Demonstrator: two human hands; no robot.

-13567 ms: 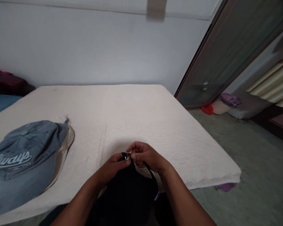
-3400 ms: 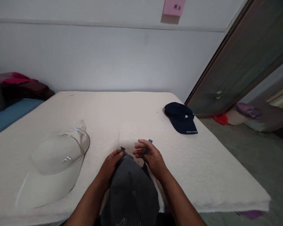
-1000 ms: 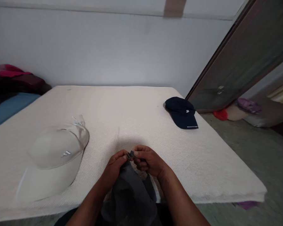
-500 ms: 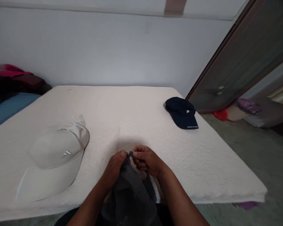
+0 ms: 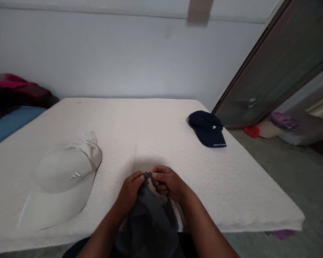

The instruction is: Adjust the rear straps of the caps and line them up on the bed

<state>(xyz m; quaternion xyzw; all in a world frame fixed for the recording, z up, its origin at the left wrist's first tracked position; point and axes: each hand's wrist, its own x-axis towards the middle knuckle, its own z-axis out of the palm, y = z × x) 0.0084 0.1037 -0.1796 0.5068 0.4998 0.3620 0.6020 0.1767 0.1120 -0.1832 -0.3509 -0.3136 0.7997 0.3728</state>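
A dark grey cap [image 5: 150, 222] hangs between my hands at the table's near edge, its lower part dim against my lap. My left hand [image 5: 130, 190] is closed on the cap's upper edge, thumb and fingers pinched by a small buckle-like piece. My right hand [image 5: 168, 182] pinches the short end of the cap's strap [image 5: 150, 175] between thumb and forefinger, its other fingers curled. The two pinches almost touch. To the left lies a beige cap [image 5: 61, 179] with a three-bar logo, brim toward me. A navy cap [image 5: 207, 127] with small white lettering rests farther back on the right.
A white textured cloth [image 5: 150, 122] covers the table, which meets a pale wall [image 5: 110, 53] behind. On the left are blue bedding [image 5: 16, 122] and a pink cloth [image 5: 13, 80]. A dark sliding door [image 5: 274, 68] and grey floor [image 5: 285, 172] are on the right.
My left fingers have shifted slightly at the cap's edge, and more of the small buckle-like piece shows between the hands. The beige and navy caps have stayed in place.
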